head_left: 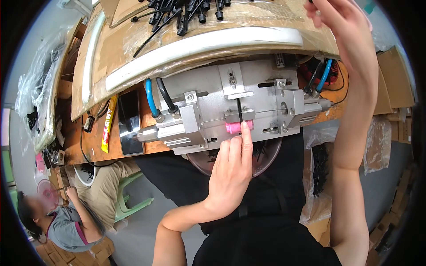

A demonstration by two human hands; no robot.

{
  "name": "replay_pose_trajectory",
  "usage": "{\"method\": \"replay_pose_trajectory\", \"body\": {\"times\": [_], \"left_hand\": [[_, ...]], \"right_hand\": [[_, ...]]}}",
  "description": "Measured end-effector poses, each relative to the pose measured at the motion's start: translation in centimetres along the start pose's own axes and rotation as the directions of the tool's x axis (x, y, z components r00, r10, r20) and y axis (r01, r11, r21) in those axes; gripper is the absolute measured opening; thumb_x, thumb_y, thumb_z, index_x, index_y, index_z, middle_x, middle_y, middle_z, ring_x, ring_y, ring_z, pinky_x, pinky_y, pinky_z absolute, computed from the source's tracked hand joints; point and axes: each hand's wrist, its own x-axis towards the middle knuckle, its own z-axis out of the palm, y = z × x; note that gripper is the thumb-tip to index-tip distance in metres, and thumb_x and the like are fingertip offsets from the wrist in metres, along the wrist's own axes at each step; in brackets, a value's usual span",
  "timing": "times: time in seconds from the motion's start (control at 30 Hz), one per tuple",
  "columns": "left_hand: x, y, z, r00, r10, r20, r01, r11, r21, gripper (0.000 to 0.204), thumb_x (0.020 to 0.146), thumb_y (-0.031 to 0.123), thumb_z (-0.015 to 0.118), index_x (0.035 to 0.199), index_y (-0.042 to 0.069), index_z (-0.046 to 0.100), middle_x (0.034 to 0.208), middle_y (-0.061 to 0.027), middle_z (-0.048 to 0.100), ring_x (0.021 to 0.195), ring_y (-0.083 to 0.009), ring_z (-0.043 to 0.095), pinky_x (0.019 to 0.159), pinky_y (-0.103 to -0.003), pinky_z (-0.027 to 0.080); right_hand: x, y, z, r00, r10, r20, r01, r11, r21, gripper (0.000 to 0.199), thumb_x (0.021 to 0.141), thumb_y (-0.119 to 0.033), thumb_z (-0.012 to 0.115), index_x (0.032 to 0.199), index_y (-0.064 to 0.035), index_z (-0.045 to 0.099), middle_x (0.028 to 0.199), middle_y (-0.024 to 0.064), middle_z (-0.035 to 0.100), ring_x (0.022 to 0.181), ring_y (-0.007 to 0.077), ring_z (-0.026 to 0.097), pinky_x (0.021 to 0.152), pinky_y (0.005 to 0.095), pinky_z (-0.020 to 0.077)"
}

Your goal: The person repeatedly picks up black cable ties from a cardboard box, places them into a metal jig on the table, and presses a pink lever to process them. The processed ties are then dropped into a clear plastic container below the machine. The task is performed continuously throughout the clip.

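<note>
My left hand [233, 170] reaches forward over the metal fixture [213, 82]. Its index finger is stretched out, the tip on the pink block [233, 127] at the fixture's front; the other fingers bend beneath, and the thumb is hidden. A thin black rod [240, 108] stands between a metal stop and the pink block, its near end under my fingertip. High at the right, my right hand [339, 22] is raised beside the cardboard-covered shelf, fingers curled. A tiny dark bit shows at its fingertips, cut by the picture's edge, too small to name.
Several black parts with thin stems [182, 13] lie on the cardboard shelf [133, 48]. Metal cylinders with blue [151, 99] and black hoses flank the fixture. A phone [129, 119] and yellow packet [108, 124] lie left. A bowl [266, 157] sits below; a person [73, 226] sits left.
</note>
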Motion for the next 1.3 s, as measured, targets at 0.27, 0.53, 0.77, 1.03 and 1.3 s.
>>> {"method": "replay_pose_trajectory", "body": {"times": [0.27,0.53,0.77,1.03,1.3], "left_hand": [[4.2,-1.7,-4.2,0.996,-0.017,-0.089,0.007,0.993,-0.117,0.063,0.08,-0.006,0.065,0.14,0.001,0.048,0.102,-0.0127,0.054,0.094,-0.0288,0.052,0.081,-0.039,0.046],[17.3,-7.7,-7.6,0.98,0.054,-0.194,-0.075,0.992,-0.106,0.019,0.094,0.015,0.056,0.095,-0.003,0.063,0.094,-0.0201,0.059,0.091,-0.0356,0.06,0.083,-0.04,0.047],[12.8,-6.4,-8.9,0.975,0.062,-0.216,-0.095,0.984,-0.15,0.035,0.08,-0.004,0.065,0.113,0.006,0.067,0.096,-0.0134,0.062,0.077,-0.0256,0.055,0.077,-0.036,0.046],[-1.3,-0.5,-1.6,0.995,0.026,-0.094,-0.024,0.999,0.025,0.065,0.074,-0.002,0.063,0.137,-0.011,0.047,0.095,-0.0095,0.052,0.081,-0.0207,0.054,0.074,-0.03,0.048],[-0.3,-0.4,-0.2,1.0,-0.016,0.004,0.016,0.999,0.033,0.073,0.074,-0.003,0.06,0.142,-0.011,0.037,0.097,-0.0104,0.05,0.084,-0.0216,0.051,0.077,-0.03,0.049]], "right_hand": [[-18.2,-2.1,6.2,0.972,-0.2,0.122,0.207,0.978,-0.041,0.041,0.072,0.01,0.075,0.111,0.0043,0.065,0.082,0.0119,0.066,0.065,0.0205,0.061,0.056,0.0293,0.0494],[-21.3,-0.9,10.9,0.95,-0.125,0.287,0.174,0.973,-0.154,0.065,0.069,0.007,0.077,0.131,0.006,0.057,0.075,0.0094,0.063,0.061,0.0202,0.06,0.055,0.0307,0.0481],[-20.9,-0.7,10.2,0.95,-0.147,0.277,0.202,0.963,-0.18,0.065,0.074,-0.006,0.079,0.133,0.0038,0.055,0.08,0.0089,0.064,0.067,0.0188,0.064,0.056,0.0315,0.0499],[-19.4,-2.5,6.3,0.989,0.085,0.119,-0.068,0.988,-0.142,0.054,0.075,-0.008,0.082,0.125,0.0013,0.063,0.087,0.011,0.071,0.052,0.0117,0.057,0.048,0.025,0.0459],[-19.1,-2.5,5.4,0.995,0.072,0.073,-0.07,0.997,-0.032,0.042,0.089,-0.007,0.07,0.129,0.0029,0.06,0.093,0.0112,0.073,0.058,0.0037,0.051,0.05,0.0177,0.0373]]}}
